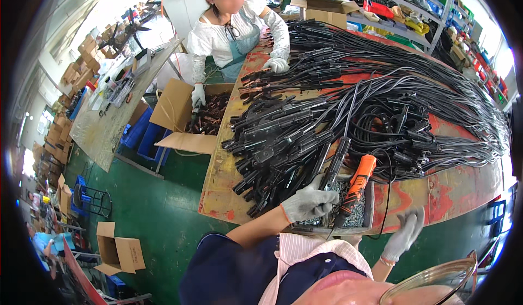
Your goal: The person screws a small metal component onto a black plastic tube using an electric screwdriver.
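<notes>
My left hand (310, 203), in a pale work glove, has its fingers closed round the lower end of a long black corded handle (336, 163). The handle stands at a tilt over a shallow tray (369, 207) of small silver screws (355, 217). An orange and black electric screwdriver (360, 181) leans across this tray, with a thin black cord looping off its top. To the right of the tray, past the table's front edge, my gloved right hand (404, 234) is open and holds nothing. Many similar black corded handles (289, 133) lie heaped beyond my left hand.
Long black cables (430, 81) sweep across the worn red and yellow table (218, 196) to the right. Opposite, a co-worker (234, 32) reaches into a cardboard box (188, 141) of dark parts with one gloved hand. An opened carton (122, 250) sits on the green floor (174, 218).
</notes>
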Available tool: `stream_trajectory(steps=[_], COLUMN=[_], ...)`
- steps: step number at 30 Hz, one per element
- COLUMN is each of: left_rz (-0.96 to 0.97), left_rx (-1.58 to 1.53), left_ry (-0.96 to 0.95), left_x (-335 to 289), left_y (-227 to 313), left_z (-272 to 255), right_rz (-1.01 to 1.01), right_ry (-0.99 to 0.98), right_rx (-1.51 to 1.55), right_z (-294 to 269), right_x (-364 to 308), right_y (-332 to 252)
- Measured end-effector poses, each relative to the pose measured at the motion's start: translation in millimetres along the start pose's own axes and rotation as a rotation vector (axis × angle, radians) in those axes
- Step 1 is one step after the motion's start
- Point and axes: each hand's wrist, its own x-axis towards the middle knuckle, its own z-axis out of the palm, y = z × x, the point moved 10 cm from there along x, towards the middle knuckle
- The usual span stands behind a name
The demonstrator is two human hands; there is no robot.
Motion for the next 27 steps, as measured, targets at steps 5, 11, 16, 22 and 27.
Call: stream_trajectory(steps=[5,11,16,22,27], left_rz=[0.059,0.05,0.071,0.067,0.08], left_rx=[0.114,0.139,0.147,0.163,0.064], left_ry=[0.012,-0.066,-0.035,0.008,-0.082], left_x=[-8,2,-2,-4,-12], left_y=[10,4,5,11,28], left_z=[9,12,7,8,16], right_rz=[-0.037,0.431,0.277,0.375,0.315], right_ry=[0.597,0.321,0.263,0.068,0.154], right_rx=[-0.473,-0.792,-0.863,-0.819,-0.852], right_z=[-140,-171,-141,-109,-136], right_x=[-78,-147,-132,-123,-105], right_y=[50,229,187,195,206])
